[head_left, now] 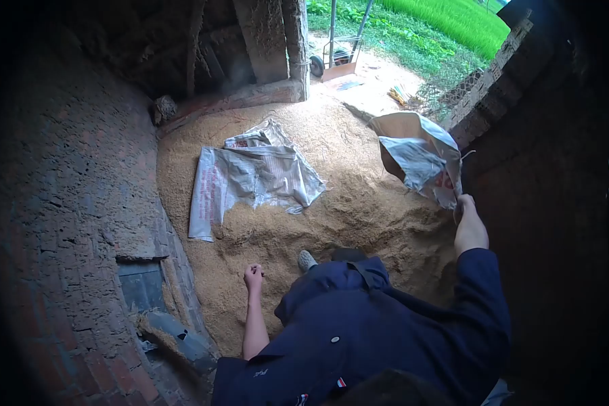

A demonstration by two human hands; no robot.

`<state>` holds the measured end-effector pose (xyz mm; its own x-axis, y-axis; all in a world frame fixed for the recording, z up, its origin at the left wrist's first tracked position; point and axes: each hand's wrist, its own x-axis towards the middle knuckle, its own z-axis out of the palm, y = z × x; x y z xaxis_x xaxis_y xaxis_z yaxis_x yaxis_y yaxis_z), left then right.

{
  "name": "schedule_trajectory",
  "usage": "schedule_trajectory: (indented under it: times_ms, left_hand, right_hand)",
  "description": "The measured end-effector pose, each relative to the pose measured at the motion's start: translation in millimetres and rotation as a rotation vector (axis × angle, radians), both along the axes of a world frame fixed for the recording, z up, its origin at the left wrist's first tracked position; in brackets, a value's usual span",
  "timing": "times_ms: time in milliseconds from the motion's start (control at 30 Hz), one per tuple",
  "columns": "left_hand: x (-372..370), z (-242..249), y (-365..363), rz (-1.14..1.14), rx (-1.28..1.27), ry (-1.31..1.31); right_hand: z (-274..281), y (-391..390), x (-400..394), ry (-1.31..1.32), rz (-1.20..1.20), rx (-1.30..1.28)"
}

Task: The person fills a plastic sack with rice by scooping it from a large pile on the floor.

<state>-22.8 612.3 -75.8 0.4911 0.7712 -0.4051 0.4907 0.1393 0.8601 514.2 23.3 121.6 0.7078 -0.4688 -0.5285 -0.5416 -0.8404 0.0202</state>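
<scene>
On the right, my right hand (465, 203) is closed on the edge of a whitish woven sack (423, 152), which hangs with its mouth spread above the husk pile. My left hand (254, 276) is low at centre-left over the husks, its fingers curled; whether anything small is in them cannot be made out. A second woven sack (250, 177) with reddish print lies crumpled on the tan husk pile (358, 210), in front of my left hand and touched by neither hand.
A rough brick wall (81, 203) runs along the left, with a small opening and a grey sheet (179, 338) low in it. A wooden post (296, 51) stands by the doorway. Outside are a hand cart (338, 61) and green plants. Another brick wall (487, 88) bounds the right.
</scene>
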Motion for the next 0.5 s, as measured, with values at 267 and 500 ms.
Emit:
schedule_trajectory:
  times_ms: [267,500]
  left_hand:
    - [0.6,31.4,-54.8,-0.075,0.097,0.112]
    - [76.5,115.2,-132.0,-0.299,0.244,0.052]
  right_hand:
    - [-36.6,-85.3,-47.9,-0.371,-0.121,0.127]
    - [93.7,-34.0,-24.8,-0.751,0.111,1.192]
